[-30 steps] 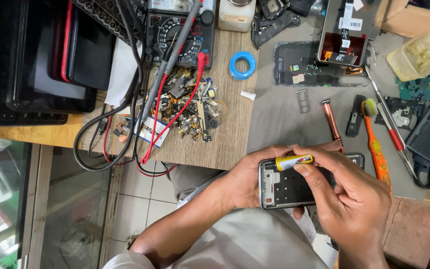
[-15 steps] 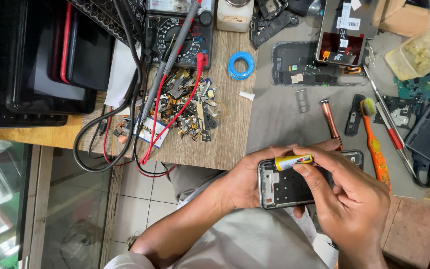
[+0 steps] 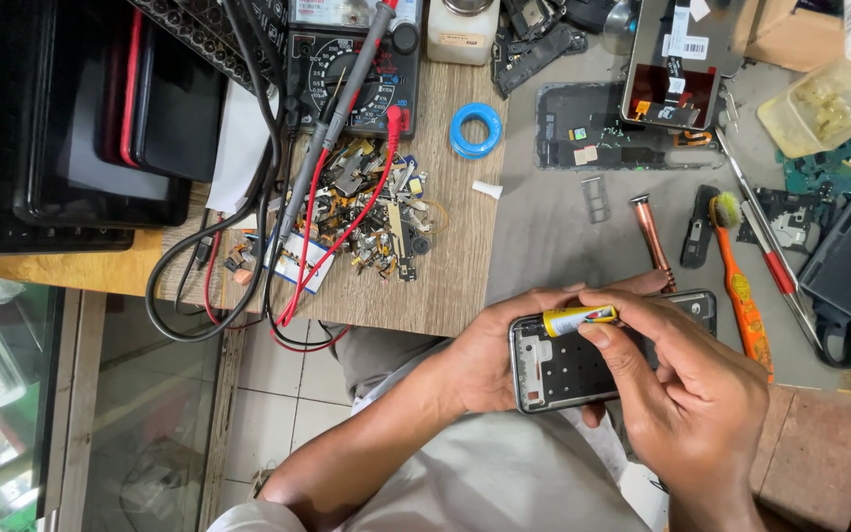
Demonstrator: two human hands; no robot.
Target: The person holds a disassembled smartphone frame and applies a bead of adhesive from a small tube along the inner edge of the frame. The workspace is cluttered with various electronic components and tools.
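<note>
Glue tube (image 3: 579, 318), small and yellow, is pinched between the thumb and forefinger of the right hand (image 3: 687, 394), fingers pressed together on it. Its long axis runs left to right, lying across the top edge of the phone frame (image 3: 583, 362); which end carries the nozzle is hard to make out. Left hand (image 3: 490, 360) cups the frame from below, fingers wrapped around its left side. Both are just off the grey mat (image 3: 554, 236), near an orange toothbrush (image 3: 741, 286) and copper-coloured screwdriver (image 3: 654, 243).
</note>
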